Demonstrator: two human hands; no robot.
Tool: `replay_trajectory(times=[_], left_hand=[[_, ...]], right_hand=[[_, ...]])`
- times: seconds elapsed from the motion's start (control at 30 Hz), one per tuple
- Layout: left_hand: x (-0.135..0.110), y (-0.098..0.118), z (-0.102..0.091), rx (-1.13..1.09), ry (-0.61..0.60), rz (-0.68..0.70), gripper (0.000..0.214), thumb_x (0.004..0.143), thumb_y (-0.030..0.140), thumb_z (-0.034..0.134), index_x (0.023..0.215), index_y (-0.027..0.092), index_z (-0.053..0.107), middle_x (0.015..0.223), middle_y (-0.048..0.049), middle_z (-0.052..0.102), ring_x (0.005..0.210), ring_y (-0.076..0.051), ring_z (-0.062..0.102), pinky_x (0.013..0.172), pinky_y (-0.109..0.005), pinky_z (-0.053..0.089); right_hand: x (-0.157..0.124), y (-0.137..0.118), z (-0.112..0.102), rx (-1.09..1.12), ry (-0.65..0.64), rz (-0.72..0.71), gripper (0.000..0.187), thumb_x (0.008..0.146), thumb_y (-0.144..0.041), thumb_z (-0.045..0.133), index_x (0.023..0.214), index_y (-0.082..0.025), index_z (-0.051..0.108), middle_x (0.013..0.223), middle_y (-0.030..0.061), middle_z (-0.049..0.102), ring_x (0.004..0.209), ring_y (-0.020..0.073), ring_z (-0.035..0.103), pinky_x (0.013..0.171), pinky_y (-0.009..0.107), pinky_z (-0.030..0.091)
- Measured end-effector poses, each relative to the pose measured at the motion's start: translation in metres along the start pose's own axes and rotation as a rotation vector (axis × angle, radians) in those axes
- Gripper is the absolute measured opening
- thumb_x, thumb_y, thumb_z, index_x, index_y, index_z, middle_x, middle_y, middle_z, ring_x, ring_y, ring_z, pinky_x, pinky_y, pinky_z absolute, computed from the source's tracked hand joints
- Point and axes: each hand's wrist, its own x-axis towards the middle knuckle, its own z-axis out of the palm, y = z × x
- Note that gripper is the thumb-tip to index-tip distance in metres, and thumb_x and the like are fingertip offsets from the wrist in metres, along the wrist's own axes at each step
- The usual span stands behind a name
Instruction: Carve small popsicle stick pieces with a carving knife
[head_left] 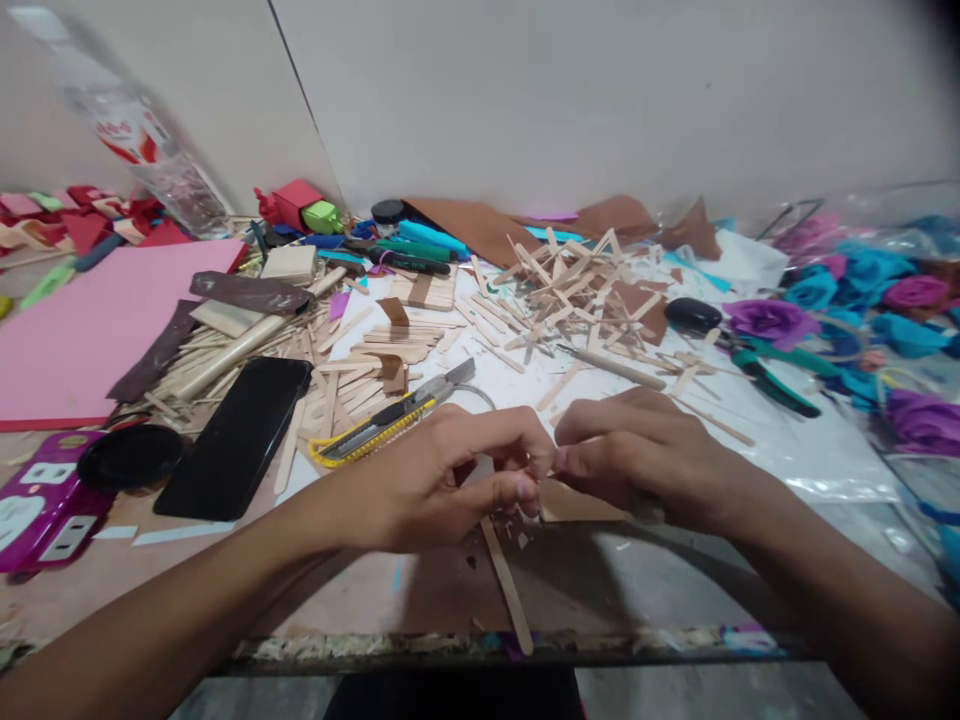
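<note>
My left hand (pixel 480 470) is closed, thumb and forefinger pinched together. What sits between those fingertips is too small to make out. My right hand (pixel 645 445) meets it fingertip to fingertip, also closed in a pinch, with its contents hidden. A piece of brown paper (pixel 581 503) shows just under the right fingers; I cannot tell whether they grip it. Below my left fingers a wooden craft stick (pixel 508 590) lies towards the table's front edge. Close behind the left wrist is a yellow box cutter (pixel 397 415) with its blade out.
Behind my hands lie a heap of loose craft sticks (pixel 585 285), a knife with a light handle (pixel 615 366) and green-handled pliers (pixel 776 380). At left are a black phone (pixel 236 440) and pink sheets (pixel 112 330). Paper flowers (pixel 772 322) fill the right side.
</note>
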Motion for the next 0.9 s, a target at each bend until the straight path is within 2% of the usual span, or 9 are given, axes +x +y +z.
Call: replay_trajectory(times=[0.1, 0.2, 0.43, 0.6, 0.73, 0.9], left_hand=[[-0.001, -0.003, 0.004, -0.083, -0.017, -0.066, 0.008, 0.106, 0.029, 0.060, 0.104, 0.021, 0.061, 0.090, -0.0025, 0.077, 0.079, -0.014, 0.073, 0.068, -0.024, 0.050], [-0.002, -0.003, 0.006, -0.143, -0.017, -0.089, 0.009, 0.106, 0.030, 0.059, 0.103, 0.022, 0.058, 0.091, -0.0038, 0.077, 0.082, -0.015, 0.074, 0.069, -0.025, 0.051], [-0.002, 0.001, 0.006, -0.170, 0.023, -0.098, 0.018, 0.105, 0.031, 0.060, 0.095, 0.022, 0.048, 0.087, 0.0006, 0.068, 0.076, -0.012, 0.068, 0.065, -0.022, 0.050], [-0.003, 0.000, 0.007, -0.176, 0.015, -0.111, 0.012, 0.107, 0.033, 0.059, 0.106, 0.022, 0.057, 0.089, -0.0023, 0.074, 0.078, -0.013, 0.073, 0.064, -0.022, 0.051], [-0.002, -0.001, 0.008, -0.184, 0.051, -0.110, 0.012, 0.105, 0.033, 0.062, 0.106, 0.021, 0.062, 0.091, -0.0040, 0.077, 0.078, -0.014, 0.075, 0.063, -0.021, 0.051], [0.002, -0.003, 0.009, -0.309, 0.094, -0.175, 0.028, 0.099, 0.038, 0.072, 0.120, 0.023, 0.060, 0.080, -0.0008, 0.074, 0.070, -0.014, 0.073, 0.061, -0.020, 0.053]], right_hand=[[0.000, 0.001, 0.000, -0.007, -0.029, 0.021, 0.027, 0.111, -0.019, 0.043, 0.091, -0.019, 0.061, 0.088, 0.0015, 0.069, 0.066, 0.0116, 0.058, 0.060, 0.029, 0.034], [-0.001, 0.002, 0.003, 0.011, 0.008, 0.000, 0.024, 0.111, -0.018, 0.044, 0.093, -0.019, 0.060, 0.086, -0.0004, 0.064, 0.065, 0.0108, 0.054, 0.060, 0.028, 0.033], [-0.003, 0.006, 0.003, 0.044, 0.006, -0.016, 0.018, 0.111, -0.019, 0.045, 0.097, -0.020, 0.056, 0.086, -0.0007, 0.060, 0.068, 0.0110, 0.051, 0.062, 0.027, 0.033], [-0.002, 0.004, 0.001, 0.062, -0.005, 0.007, 0.014, 0.109, -0.016, 0.048, 0.099, -0.019, 0.057, 0.087, -0.0003, 0.061, 0.068, 0.0111, 0.053, 0.062, 0.026, 0.033], [0.000, 0.005, 0.001, 0.092, 0.014, 0.016, 0.012, 0.108, -0.018, 0.051, 0.098, -0.019, 0.057, 0.086, 0.0002, 0.061, 0.069, 0.0110, 0.054, 0.061, 0.025, 0.035], [-0.001, 0.013, 0.003, 0.207, 0.051, 0.016, 0.003, 0.106, -0.021, 0.059, 0.103, -0.020, 0.059, 0.087, 0.0012, 0.061, 0.073, 0.0117, 0.056, 0.062, 0.024, 0.039]])
